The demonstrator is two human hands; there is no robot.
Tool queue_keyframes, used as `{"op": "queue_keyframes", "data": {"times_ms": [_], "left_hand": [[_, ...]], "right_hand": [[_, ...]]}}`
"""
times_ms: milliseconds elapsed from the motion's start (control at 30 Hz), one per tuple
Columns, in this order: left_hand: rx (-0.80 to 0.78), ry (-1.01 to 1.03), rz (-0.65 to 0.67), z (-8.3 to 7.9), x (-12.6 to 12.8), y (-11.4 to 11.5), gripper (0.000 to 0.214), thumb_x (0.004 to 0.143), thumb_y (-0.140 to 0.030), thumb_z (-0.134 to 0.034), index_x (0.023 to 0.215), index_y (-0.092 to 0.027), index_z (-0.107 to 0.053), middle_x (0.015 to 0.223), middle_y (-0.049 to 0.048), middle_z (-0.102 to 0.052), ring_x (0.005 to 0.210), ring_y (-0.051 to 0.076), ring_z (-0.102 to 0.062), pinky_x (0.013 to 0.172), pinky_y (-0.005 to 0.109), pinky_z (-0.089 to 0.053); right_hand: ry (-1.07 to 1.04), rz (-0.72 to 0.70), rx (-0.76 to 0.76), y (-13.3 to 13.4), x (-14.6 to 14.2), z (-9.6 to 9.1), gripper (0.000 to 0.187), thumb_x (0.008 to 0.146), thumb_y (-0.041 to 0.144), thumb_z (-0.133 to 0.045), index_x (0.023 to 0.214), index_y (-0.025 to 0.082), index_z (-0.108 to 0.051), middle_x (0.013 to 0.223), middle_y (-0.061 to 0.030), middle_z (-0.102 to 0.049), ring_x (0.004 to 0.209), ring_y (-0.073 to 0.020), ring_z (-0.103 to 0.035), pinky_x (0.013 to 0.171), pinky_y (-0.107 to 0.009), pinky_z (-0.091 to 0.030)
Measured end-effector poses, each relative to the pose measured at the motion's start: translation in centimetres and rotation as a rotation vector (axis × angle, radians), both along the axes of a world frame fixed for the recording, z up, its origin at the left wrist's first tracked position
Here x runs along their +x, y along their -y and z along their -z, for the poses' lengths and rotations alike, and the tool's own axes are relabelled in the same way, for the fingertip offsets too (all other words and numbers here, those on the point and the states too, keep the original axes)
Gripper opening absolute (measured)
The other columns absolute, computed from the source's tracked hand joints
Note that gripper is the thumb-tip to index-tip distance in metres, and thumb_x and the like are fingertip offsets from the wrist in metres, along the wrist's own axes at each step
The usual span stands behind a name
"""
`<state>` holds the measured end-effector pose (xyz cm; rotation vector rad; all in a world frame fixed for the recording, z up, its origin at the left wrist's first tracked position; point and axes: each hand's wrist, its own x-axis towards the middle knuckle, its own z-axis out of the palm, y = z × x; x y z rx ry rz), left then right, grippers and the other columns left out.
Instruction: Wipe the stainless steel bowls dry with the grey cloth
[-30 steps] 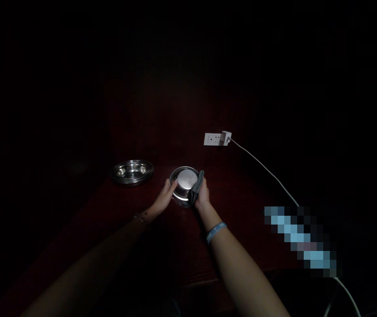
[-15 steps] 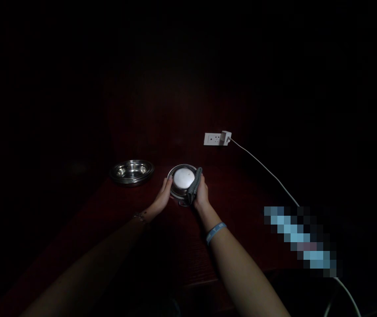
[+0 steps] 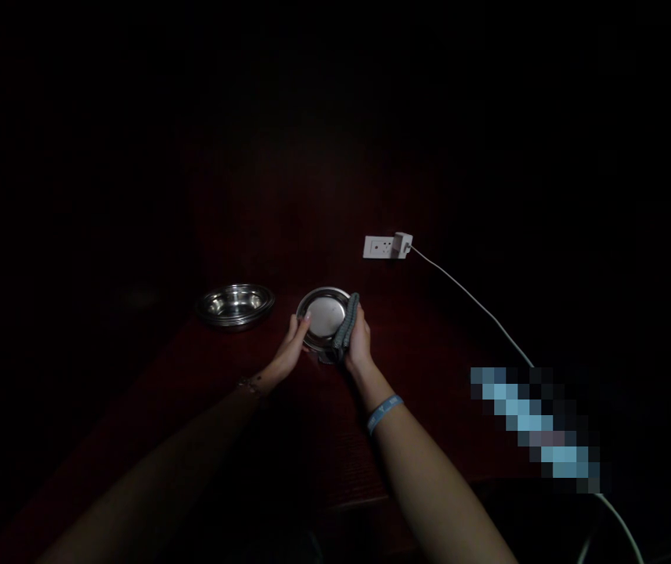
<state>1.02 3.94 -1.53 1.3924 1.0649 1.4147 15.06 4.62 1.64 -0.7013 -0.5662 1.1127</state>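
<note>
Between my hands is a round, shallow steel bowl [image 3: 326, 315], its flat middle facing me. At its left rim is my left hand [image 3: 291, 345], with the thumb over the edge and the other fingers partly hidden behind. My right hand [image 3: 360, 338] grips a folded grey-green cloth [image 3: 345, 329] against the right side of the bowl. Some of the cloth hangs below the rim. The right fingers are mostly hidden behind the cloth and bowl.
A stack of steel bowls [image 3: 235, 304] stands to the left on the dark red tabletop [image 3: 347, 462]. Behind, a white socket [image 3: 377, 247] holds a charger [image 3: 402, 244]. Its white cable [image 3: 476, 301] runs down to a pixelated patch at the right. Surroundings are very dark.
The bowl has turned in my hands and risen slightly; its bright middle now looks duller and sunken. My left thumb has moved further over the rim. The cloth has shifted slightly upward.
</note>
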Motion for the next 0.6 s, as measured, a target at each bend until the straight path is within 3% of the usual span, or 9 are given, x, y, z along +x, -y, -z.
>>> {"op": "queue_keyframes", "data": {"times_ms": [167,333,600], "left_hand": [[-0.043,-0.005,0.009,-0.6,0.2,0.4,0.087,0.077,-0.100,-0.059,0.114,-0.022,-0.056,0.091,0.0050,-0.071,0.070,0.020,-0.069,0.065,0.034,-0.053],[-0.081,-0.015,0.004,-0.8,0.0,0.2,0.080,0.078,-0.097,-0.061,0.107,-0.023,-0.054,0.074,0.0005,-0.066,0.060,0.019,-0.065,0.062,0.034,-0.050],[-0.028,-0.035,-0.035,-0.6,-0.9,0.6,0.079,0.076,-0.097,-0.065,0.102,-0.023,-0.052,0.079,0.0006,-0.065,0.058,0.017,-0.063,0.059,0.033,-0.048]], "right_hand": [[0.031,-0.016,0.004,-0.3,0.1,-0.3,0.043,0.089,0.060,-0.073,0.099,0.018,-0.079,0.091,-0.0055,-0.085,0.092,-0.0238,-0.080,0.088,-0.035,-0.065],[0.059,-0.025,-0.033,-0.5,0.1,-0.5,0.038,0.093,0.055,-0.069,0.095,0.018,-0.079,0.087,-0.0043,-0.083,0.086,-0.0223,-0.077,0.084,-0.034,-0.064],[0.194,-0.021,0.071,-1.5,0.0,0.4,0.039,0.094,0.056,-0.067,0.092,0.018,-0.076,0.082,-0.0029,-0.077,0.078,-0.0185,-0.068,0.075,-0.030,-0.057]]}}
